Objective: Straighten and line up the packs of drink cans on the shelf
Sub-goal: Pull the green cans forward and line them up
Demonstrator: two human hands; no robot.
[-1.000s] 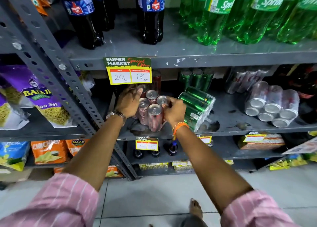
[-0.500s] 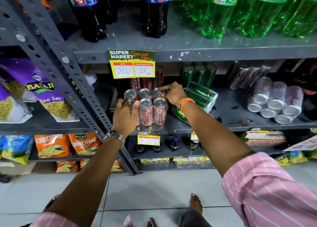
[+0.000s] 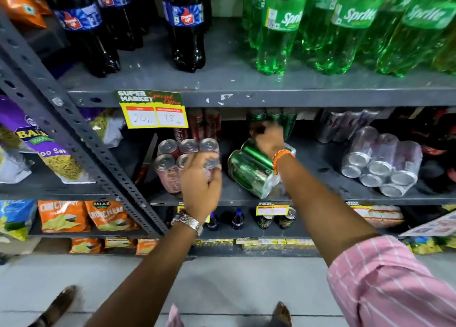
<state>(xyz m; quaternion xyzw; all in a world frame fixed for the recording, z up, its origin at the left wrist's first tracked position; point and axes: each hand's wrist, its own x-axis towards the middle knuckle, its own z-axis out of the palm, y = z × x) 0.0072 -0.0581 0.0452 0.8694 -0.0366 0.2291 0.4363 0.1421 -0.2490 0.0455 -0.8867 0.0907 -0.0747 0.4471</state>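
A shrink-wrapped pack of red cans (image 3: 170, 159) stands upright at the left of the middle shelf (image 3: 320, 199). Right beside it a green can pack (image 3: 249, 171) lies tilted on its side. Further right a silver can pack (image 3: 380, 161) also lies tipped over. My left hand (image 3: 199, 178) is blurred in front of the red pack, fingers apart, holding nothing. My right hand (image 3: 267, 139) reaches deeper and its fingers curl over the far upper end of the green pack.
Loose red cans (image 3: 204, 122), green cans (image 3: 288, 119) and silver cans (image 3: 345, 124) stand at the back of the shelf. A yellow price tag (image 3: 153, 112) hangs from the shelf above, which carries dark cola bottles (image 3: 187, 30) and green Sprite bottles (image 3: 278, 30). A slanted steel post (image 3: 81, 139) borders the left.
Both hands have left the red pack, which now stands upright. My right hand moved right onto the green pack; my left hand swung right across the red pack's front.
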